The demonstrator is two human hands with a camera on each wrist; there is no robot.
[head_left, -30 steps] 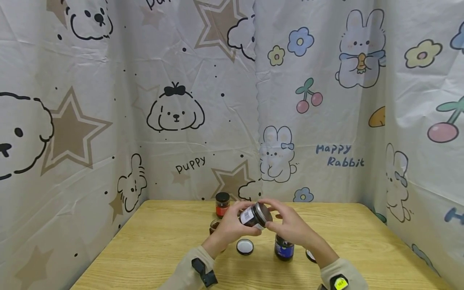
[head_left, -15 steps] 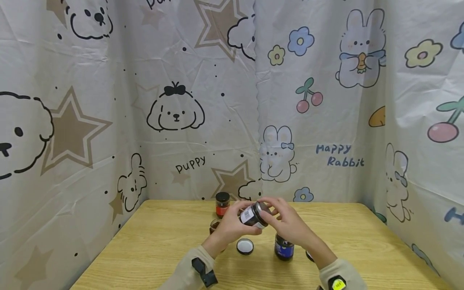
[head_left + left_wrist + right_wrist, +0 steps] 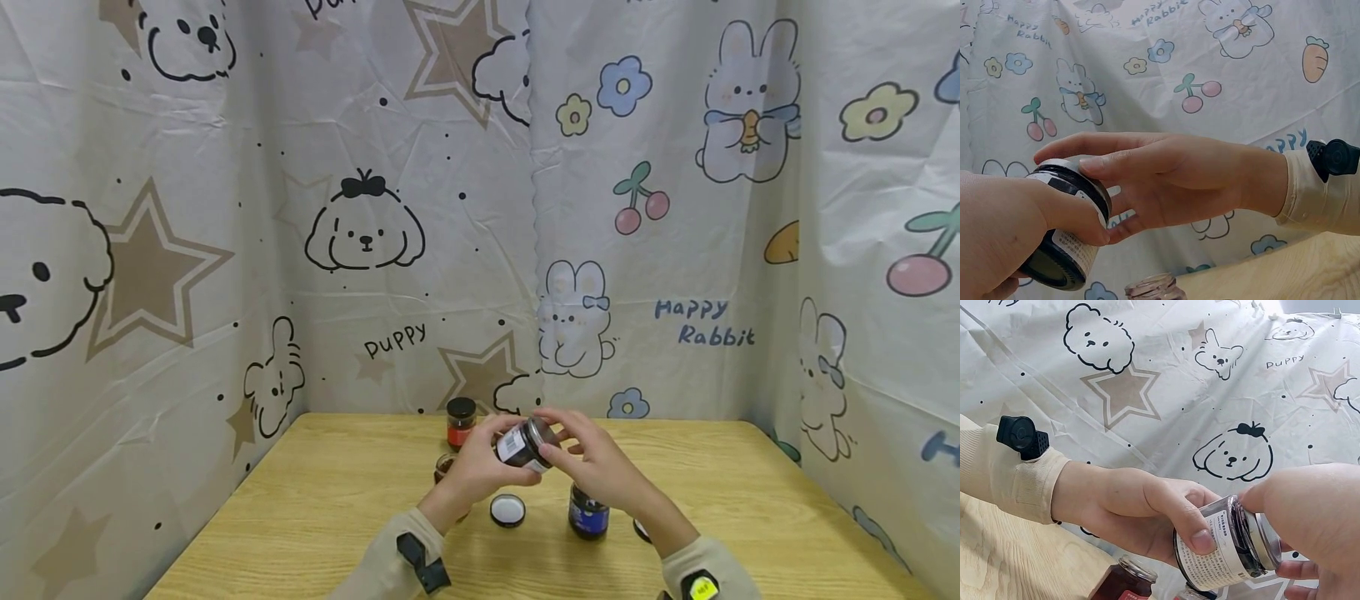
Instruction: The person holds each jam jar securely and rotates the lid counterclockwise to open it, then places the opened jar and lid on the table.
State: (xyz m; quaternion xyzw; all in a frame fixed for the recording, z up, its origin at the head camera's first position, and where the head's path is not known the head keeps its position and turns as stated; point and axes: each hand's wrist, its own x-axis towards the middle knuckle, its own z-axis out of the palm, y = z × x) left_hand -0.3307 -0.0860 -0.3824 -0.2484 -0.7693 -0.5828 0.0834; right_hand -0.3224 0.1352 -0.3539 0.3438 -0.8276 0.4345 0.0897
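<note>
A glass jar (image 3: 517, 450) with a white barcode label and dark contents is held tilted above the table. My left hand (image 3: 476, 467) grips its body, thumb and fingers curled round the glass. At the upper right end, my right hand (image 3: 596, 462) holds the silver-rimmed lid (image 3: 542, 435) between thumb and fingers. In the right wrist view the lid (image 3: 1267, 540) sits at the jar's mouth; whether it is loose, I cannot tell. Below stands a blue-labelled jar (image 3: 588, 515), whose bare glass rim (image 3: 1150, 284) shows in the left wrist view.
At the back stands a red-labelled jar (image 3: 461, 425) with a black lid. An open jar (image 3: 443, 468) is partly hidden by my left hand. One lid (image 3: 507, 510) lies white side up on the wooden table (image 3: 337, 483); another lid (image 3: 641, 530) is mostly behind my right forearm.
My right thumb has moved from the lid's lower edge up onto its side, and the right fingers have shifted round the lid. The left hand and jar stay in place.
</note>
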